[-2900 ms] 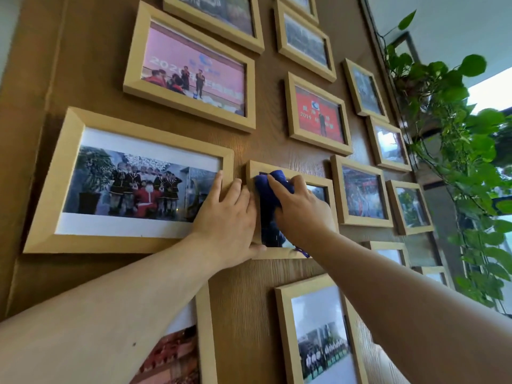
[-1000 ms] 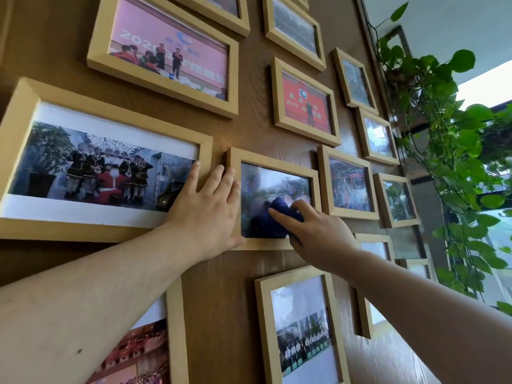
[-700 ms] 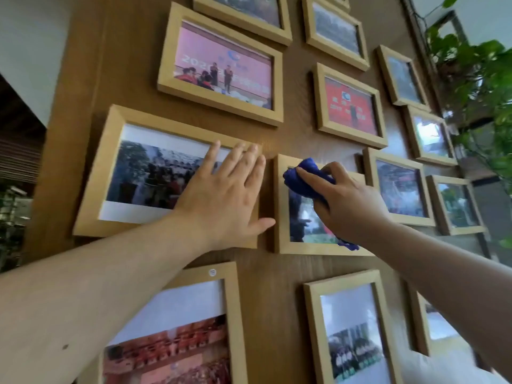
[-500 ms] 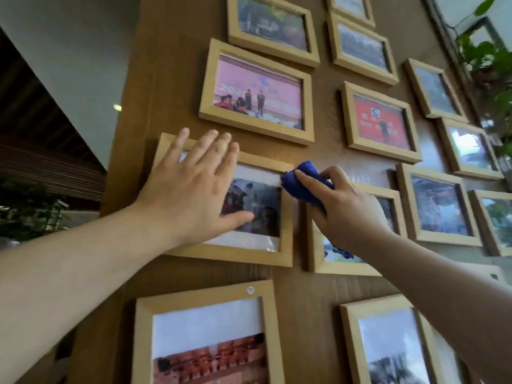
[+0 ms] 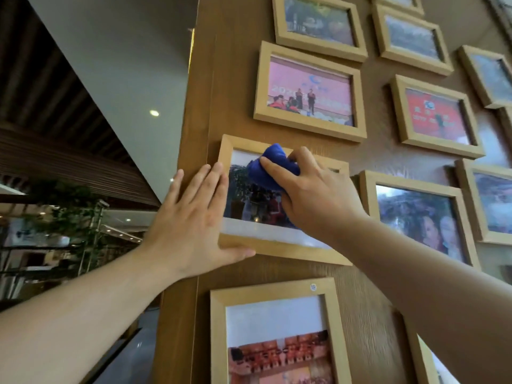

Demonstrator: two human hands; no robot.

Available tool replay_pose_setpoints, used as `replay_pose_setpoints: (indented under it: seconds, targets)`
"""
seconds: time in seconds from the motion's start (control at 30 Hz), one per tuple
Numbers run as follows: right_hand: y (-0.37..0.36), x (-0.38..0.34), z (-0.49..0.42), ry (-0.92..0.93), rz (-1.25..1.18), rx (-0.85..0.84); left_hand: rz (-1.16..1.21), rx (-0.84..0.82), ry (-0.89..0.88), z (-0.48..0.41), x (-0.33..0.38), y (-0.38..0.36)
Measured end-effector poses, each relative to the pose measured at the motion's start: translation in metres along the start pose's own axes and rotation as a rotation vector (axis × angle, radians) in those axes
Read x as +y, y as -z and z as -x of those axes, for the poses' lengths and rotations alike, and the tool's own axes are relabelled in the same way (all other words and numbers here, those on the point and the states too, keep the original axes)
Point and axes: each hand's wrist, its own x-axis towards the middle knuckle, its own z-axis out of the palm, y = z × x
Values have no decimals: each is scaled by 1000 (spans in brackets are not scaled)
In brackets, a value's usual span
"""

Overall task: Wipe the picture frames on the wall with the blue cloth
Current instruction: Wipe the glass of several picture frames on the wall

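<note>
The right hand has its fingers clenched around the bunched blue cloth and presses it against the glass near the top left corner of the wide frame, which hangs close to the left edge of the wooden wall. The left hand lies flat with its fingers released and spread, holding nothing; its palm covers the frame's lower left corner and its fingertips reach up along the left rail onto the wall's edge. The main risk is the frame shifting: a hard sideways stroke of the cloth could swing it on its hanger or push it askew, and how it is fixed to the wall cannot be seen, so it may be less secure than it looks. The bracing hand guards only the left side, so a push toward the right could still tilt the frame toward the smaller frame just beside it. The cloth is wadded into a lump, so only a small patch touches the glass and streaks or missed strips seem likely, especially along the pale band near the bottom rail. The bare palm may also leave prints on the part it covers. Many other frames on the wall appear not yet reached.
</note>
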Motion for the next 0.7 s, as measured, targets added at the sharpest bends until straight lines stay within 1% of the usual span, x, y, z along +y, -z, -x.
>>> replay_pose_setpoints:
  seconds: [0.17, 0.3, 0.37, 0.47, 0.53, 0.63, 0.7]
  targets:
    - [-10, -30, -12, 49, 13, -45, 33, 94, -14, 1, 3, -9]
    - [-13, -20, 1, 18, 66, -55, 61, 90, 3, 1, 2, -13]
    - [-15, 1, 17, -62, 97, -64, 77, 87, 15, 0, 2, -14]
    - [-18, 31, 43, -237, 112, -106, 98, 90, 30, -1, 1, -16]
    - [-21, 33, 49, -283, 120, -141, 117, 93, 46, -1, 1, -18]
    - [-21, 15, 36, -232, 56, -138, 132, 107, 48, -1, 1, -18]
    - [-19, -5, 24, -120, 8, -123, 135, 112, 46, -1, 1, -17]
